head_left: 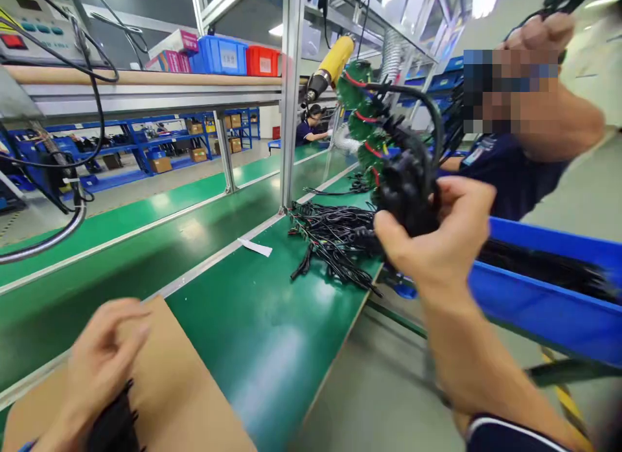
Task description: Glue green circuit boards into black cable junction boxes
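Bundle [408, 190] of black cables up in the air over the right edge of the counter [243, 348]; long axis steep, leaning left toward the top. Its green boards [364, 125], with red wires, run in a column up the left side, top end toward the yellow driver [335, 60]; a thick cable arches over on the right. Below and behind, a pile [335, 238] of similar cables lies on the counter, ends fanned toward the near edge; metal post [291, 115] stands just beyond, paper strip [257, 247] to its left. Blue bin [549, 322], black cables inside, sits right of the counter, beyond the forearm. Co-worker [510, 173] close on that side, one hand raised with black cable. Right hand [444, 232]: grip closed round the bundle's lower part, thumb on the near left side. Left hand [104, 348]: grip loosely curled, thumb and forefinger apart, nothing seen between; it hovers above cardboard [184, 394], a black item [114, 423] below it, contact unclear.
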{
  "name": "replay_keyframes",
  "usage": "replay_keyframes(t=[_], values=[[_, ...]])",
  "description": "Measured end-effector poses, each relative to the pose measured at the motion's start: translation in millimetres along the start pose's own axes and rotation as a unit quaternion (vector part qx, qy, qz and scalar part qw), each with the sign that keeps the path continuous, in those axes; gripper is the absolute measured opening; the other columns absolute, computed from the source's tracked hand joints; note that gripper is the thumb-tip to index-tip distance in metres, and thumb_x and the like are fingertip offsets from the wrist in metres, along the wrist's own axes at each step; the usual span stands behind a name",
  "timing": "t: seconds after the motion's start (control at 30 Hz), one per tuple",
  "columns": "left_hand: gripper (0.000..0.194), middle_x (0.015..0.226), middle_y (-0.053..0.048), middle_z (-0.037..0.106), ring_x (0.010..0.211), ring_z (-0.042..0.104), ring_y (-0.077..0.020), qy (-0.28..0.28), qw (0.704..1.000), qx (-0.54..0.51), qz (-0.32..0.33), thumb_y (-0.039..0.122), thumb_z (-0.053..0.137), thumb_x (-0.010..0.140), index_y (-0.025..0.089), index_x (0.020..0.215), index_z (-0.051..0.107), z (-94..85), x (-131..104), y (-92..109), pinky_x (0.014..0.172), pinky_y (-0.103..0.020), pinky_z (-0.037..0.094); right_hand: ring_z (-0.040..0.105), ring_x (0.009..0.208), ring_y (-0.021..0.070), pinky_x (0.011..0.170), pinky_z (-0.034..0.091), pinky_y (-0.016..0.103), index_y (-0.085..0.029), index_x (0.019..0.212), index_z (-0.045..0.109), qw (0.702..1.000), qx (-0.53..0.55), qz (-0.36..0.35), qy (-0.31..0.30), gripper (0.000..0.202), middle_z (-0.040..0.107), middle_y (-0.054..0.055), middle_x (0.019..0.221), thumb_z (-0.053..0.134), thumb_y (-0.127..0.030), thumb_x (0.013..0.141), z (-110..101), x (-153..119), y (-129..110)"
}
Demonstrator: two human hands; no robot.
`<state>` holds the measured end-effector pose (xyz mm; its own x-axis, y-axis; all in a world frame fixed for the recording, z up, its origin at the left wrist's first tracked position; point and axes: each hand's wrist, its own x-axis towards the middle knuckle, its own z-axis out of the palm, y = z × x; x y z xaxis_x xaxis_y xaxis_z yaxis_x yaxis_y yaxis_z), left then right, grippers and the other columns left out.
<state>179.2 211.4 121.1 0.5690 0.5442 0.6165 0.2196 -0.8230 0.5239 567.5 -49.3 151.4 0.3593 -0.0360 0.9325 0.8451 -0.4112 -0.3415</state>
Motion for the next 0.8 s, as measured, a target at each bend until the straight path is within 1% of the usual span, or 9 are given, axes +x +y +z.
replay_keyframes(t=[0.07, 0.17, 0.23, 0.33, 0.43, 0.5, 0.57, 0.63, 0.8], values=[[0.035, 0.119, -0.003, 0.065, 0.108, 0.062, -0.0254, -0.155, 0.974, -0.163, 0.008, 0.035, 0.07, 0.087, 0.033, 0.121, 0.062, 40.4, 30, 38, 0.092, -0.042, 0.053, 0.057, 0.097, 0.0269, 0.083, 0.052, 0.044, -0.014, 0.121, 0.051, 0.999, 0.022, -0.035, 0.023, 0.067, 0.056, 0.013, 0.108, 0.079, -0.048, 0.07, -9, -51, -32], [0.097, 0.154, -0.011, 0.041, 0.127, 0.055, -0.03, -0.329, 0.874, -0.358, 0.025, 0.031, 0.083, 0.072, 0.037, 0.152, 0.028, 105.2, 63, 81, 0.103, -0.045, 0.049, 0.059, 0.095, 0.0266, 0.081, 0.054, 0.042, -0.017, 0.122, 0.05, 0.996, 0.042, -0.074, 0.003, 0.063, 0.059, 0.011, 0.103, 0.08, -0.046, 0.075, -13, -126, -75], [0.105, 0.154, -0.011, 0.042, 0.122, 0.059, -0.0303, -0.405, 0.815, -0.415, -0.008, 0.029, 0.086, 0.065, 0.04, 0.151, 0.027, 136.8, 71, 86, 0.093, -0.042, 0.055, 0.06, 0.093, 0.0261, 0.077, 0.055, 0.04, -0.017, 0.121, 0.05, 0.995, 0.058, -0.075, -0.029, 0.058, 0.06, 0.012, 0.101, 0.076, -0.047, 0.079, -13, -163, -93], [0.097, 0.15, -0.012, 0.048, 0.121, 0.06, -0.0327, -0.482, 0.745, -0.459, -0.043, 0.024, 0.086, 0.06, 0.036, 0.144, 0.04, 157.3, 73, 71, 0.085, -0.039, 0.057, 0.062, 0.089, 0.0251, 0.073, 0.056, 0.038, -0.017, 0.12, 0.051, 0.991, 0.092, -0.081, -0.048, 0.056, 0.062, 0.012, 0.099, 0.075, -0.049, 0.081, -18, -193, -100], [0.081, 0.145, -0.015, 0.054, 0.122, 0.061, -0.0357, -0.536, 0.689, -0.486, -0.039, 0.03, 0.087, 0.063, 0.03, 0.137, 0.052, 157.6, 73, 62, 0.087, -0.043, 0.057, 0.064, 0.088, 0.0227, 0.074, 0.055, 0.036, -0.019, 0.121, 0.051, 0.985, 0.129, -0.101, -0.048, 0.055, 0.064, 0.01, 0.098, 0.076, -0.048, 0.082, -28, -204, -96], [0.061, 0.138, -0.016, 0.059, 0.12, 0.063, -0.036, -0.553, 0.672, -0.493, -0.002, 0.041, 0.085, 0.07, 0.025, 0.125, 0.063, 153.5, 74, 70, 0.089, -0.046, 0.057, 0.065, 0.087, 0.0215, 0.073, 0.054, 0.034, -0.02, 0.12, 0.052, 0.982, 0.14, -0.115, -0.053, 0.055, 0.065, 0.009, 0.097, 0.074, -0.053, 0.082, -36, -204, -94], [0.041, 0.122, -0.015, 0.067, 0.118, 0.064, -0.0345, -0.516, 0.691, -0.5, 0.078, 0.053, 0.078, 0.078, 0.02, 0.102, 0.071, 145.8, 74, 86, 0.094, -0.048, 0.055, 0.065, 0.085, 0.021, 0.071, 0.054, 0.034, -0.021, 0.119, 0.054, 0.975, 0.162, -0.132, -0.076, 0.059, 0.065, 0.009, 0.097, 0.07, -0.064, 0.081, -48, -201, -90], [0.041, 0.104, -0.013, 0.07, 0.114, 0.065, -0.0323, -0.458, 0.721, -0.484, 0.189, 0.06, 0.071, 0.082, 0.019, 0.087, 0.072, 132.7, 73, 107, 0.098, -0.049, 0.053, 0.065, 0.085, 0.0215, 0.072, 0.054, 0.036, -0.022, 0.119, 0.056, 0.959, 0.228, -0.12, -0.12, 0.064, 0.066, 0.009, 0.099, 0.066, -0.072, 0.08, -62, -195, -84], [0.043, 0.086, -0.01, 0.067, 0.099, 0.067, -0.0275, -0.318, 0.76, -0.427, 0.373, 0.06, 0.059, 0.091, 0.02, 0.08, 0.071, 87.1, 62, 147, 0.089, -0.043, 0.056, 0.062, 0.089, 0.021, 0.077, 0.052, 0.038, -0.026, 0.125, 0.053, 0.928, 0.327, 0.136, -0.118, 0.036, 0.061, 0.01, 0.108, 0.05, -0.048, 0.097, -90, -174, -51]])
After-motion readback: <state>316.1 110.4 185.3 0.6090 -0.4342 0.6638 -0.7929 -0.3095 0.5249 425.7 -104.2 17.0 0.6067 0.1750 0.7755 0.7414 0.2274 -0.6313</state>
